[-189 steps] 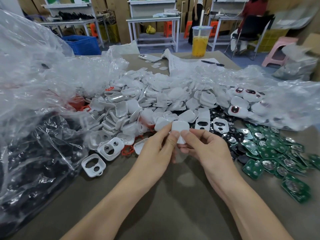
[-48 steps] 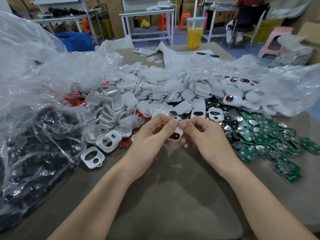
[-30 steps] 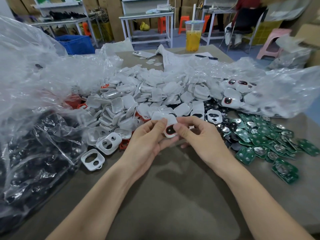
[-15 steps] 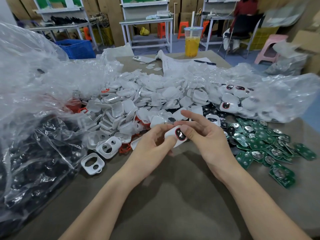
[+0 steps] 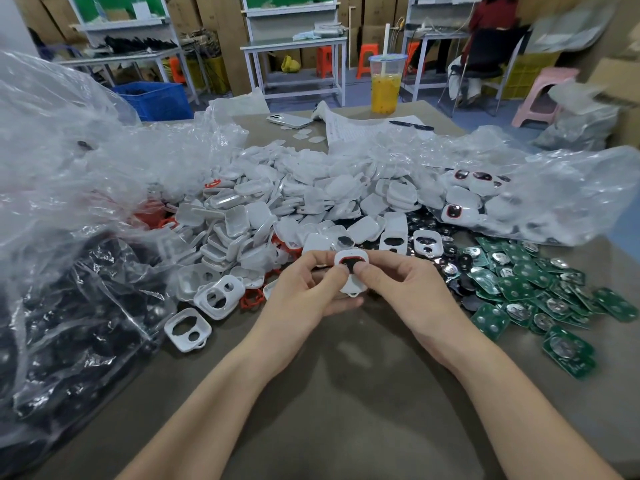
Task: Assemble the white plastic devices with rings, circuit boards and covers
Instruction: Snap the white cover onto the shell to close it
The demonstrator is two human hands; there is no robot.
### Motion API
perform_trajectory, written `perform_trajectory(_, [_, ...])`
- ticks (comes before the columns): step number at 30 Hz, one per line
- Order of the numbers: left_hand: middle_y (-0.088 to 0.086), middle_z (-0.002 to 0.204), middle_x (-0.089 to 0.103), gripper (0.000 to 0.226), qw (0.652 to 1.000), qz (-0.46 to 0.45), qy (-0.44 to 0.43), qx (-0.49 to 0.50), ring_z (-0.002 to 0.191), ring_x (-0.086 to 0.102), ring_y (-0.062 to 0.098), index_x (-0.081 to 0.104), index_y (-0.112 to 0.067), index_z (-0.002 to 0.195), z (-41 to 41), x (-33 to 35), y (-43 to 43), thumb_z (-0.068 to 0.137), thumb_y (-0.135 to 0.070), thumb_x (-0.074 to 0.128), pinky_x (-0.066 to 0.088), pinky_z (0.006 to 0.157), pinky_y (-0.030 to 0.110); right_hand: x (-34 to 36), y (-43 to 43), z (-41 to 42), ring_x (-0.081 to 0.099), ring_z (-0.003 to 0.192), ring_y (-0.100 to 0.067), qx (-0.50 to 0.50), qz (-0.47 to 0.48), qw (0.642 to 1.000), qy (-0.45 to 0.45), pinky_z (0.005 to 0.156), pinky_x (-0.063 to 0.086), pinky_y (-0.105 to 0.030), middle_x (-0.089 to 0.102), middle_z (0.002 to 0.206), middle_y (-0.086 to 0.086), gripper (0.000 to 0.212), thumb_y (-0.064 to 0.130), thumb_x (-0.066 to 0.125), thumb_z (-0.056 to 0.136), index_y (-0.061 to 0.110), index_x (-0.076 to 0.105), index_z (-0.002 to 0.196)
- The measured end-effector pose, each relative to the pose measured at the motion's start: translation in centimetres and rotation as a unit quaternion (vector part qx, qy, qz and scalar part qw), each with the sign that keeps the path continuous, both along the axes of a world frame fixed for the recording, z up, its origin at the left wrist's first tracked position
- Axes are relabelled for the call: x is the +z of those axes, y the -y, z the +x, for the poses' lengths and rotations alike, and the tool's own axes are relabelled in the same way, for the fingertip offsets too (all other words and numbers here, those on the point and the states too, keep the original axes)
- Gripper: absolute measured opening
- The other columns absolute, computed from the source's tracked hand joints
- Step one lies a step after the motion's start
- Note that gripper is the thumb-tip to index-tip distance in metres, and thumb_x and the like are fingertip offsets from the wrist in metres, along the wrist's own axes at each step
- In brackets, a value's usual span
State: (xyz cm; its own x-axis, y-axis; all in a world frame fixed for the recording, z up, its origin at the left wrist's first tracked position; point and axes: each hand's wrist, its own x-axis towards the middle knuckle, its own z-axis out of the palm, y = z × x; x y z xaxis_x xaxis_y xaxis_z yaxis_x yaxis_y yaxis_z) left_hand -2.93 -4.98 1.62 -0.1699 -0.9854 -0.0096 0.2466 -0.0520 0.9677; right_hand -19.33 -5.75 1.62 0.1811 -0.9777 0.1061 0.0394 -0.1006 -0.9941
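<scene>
Both my hands hold one white plastic device (image 5: 351, 259) with a red ring and black centre, face toward me, just above the table's middle. My left hand (image 5: 308, 289) grips its left side, thumb on the front. My right hand (image 5: 401, 289) grips its right side, thumb pressed beside the left one. Behind them lies a big heap of white covers (image 5: 294, 206). Green circuit boards (image 5: 526, 289) spread at the right. Red rings (image 5: 252, 299) peek out beside two white front shells (image 5: 219, 296) at the left. Finished devices (image 5: 460, 211) lie in a clear bag at the right.
Crumpled clear plastic bags (image 5: 69, 161) cover the left side, one holding black parts (image 5: 69, 327). Farther back on the brown table (image 5: 346, 393) stand a cup of orange drink (image 5: 385, 88), a phone (image 5: 289, 120), papers and a pen. A person sits at a far bench.
The device has been turned from tilted to upright with its front toward me. Both thumbs now press side by side on its face, and my right fingers have curled in.
</scene>
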Motion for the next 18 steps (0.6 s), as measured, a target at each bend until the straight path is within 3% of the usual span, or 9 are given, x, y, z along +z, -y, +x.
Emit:
perform_trajectory(2, [0.017,0.102,0.076,0.018,1.0,0.001,-0.002,-0.006,0.094,0.075,0.029,0.065,-0.007,0.113,0.06,-0.03,0.11,0.098,-0.016,0.059,0.061,0.083,0.034,-0.08,0.03,0.0,0.07,0.1,-0.018,0.006,0.01,1.0,0.006,0.09,0.055,-0.034,0.078,0.102,-0.004,0.02,0.031,0.068,0.088,0.031,0.078,0.106])
perform_trajectory(4, [0.016,0.099,0.077,0.017,1.0,0.003,0.002,-0.002,0.089,0.075,0.029,0.066,-0.008,0.11,0.13,-0.02,0.12,0.097,-0.018,0.061,0.061,0.084,0.035,-0.14,0.03,-0.04,0.07,0.096,-0.016,0.012,0.016,1.0,0.005,0.094,0.054,-0.04,0.078,0.1,-0.004,0.022,0.033,0.066,0.088,0.03,0.078,0.106])
perform_trajectory(10, [0.01,0.081,0.076,0.004,0.999,-0.017,0.026,0.008,0.086,0.075,0.027,0.065,-0.011,0.095,0.22,-0.23,-0.02,0.098,-0.013,0.064,0.062,0.078,0.032,-0.08,-0.06,-0.17,0.073,0.089,-0.012,0.035,0.019,0.999,-0.004,0.081,0.057,-0.023,0.079,0.094,0.0,0.016,0.031,0.066,0.089,0.032,0.078,0.1])
perform_trajectory(14, [0.021,0.094,0.076,0.007,0.999,-0.018,0.028,0.009,0.096,0.074,0.034,0.065,-0.009,0.103,0.15,-0.13,-0.1,0.1,-0.015,0.063,0.061,0.082,0.033,-0.17,-0.04,-0.23,0.067,0.075,-0.006,0.027,0.01,1.0,-0.011,0.07,0.052,-0.016,0.077,0.085,0.007,0.013,0.03,0.067,0.094,0.032,0.078,0.101])
perform_trajectory(16, [0.025,0.099,0.074,0.012,0.999,-0.017,0.026,0.008,0.1,0.073,0.037,0.065,-0.008,0.109,0.16,-0.09,-0.09,0.099,-0.015,0.063,0.061,0.084,0.034,-0.26,-0.01,-0.34,0.068,0.08,-0.006,0.03,0.007,0.999,-0.013,0.075,0.053,-0.018,0.077,0.088,0.008,0.016,0.029,0.066,0.096,0.033,0.077,0.106])
perform_trajectory(18, [0.022,0.102,0.075,0.017,0.999,-0.023,0.029,-0.004,0.103,0.073,0.035,0.064,-0.008,0.116,0.22,-0.06,-0.08,0.1,-0.012,0.062,0.06,0.086,0.034,-0.37,0.07,-0.36,0.072,0.096,-0.017,0.041,0.008,0.999,0.002,0.09,0.057,-0.032,0.078,0.1,0.0,0.019,0.029,0.064,0.097,0.031,0.076,0.112])
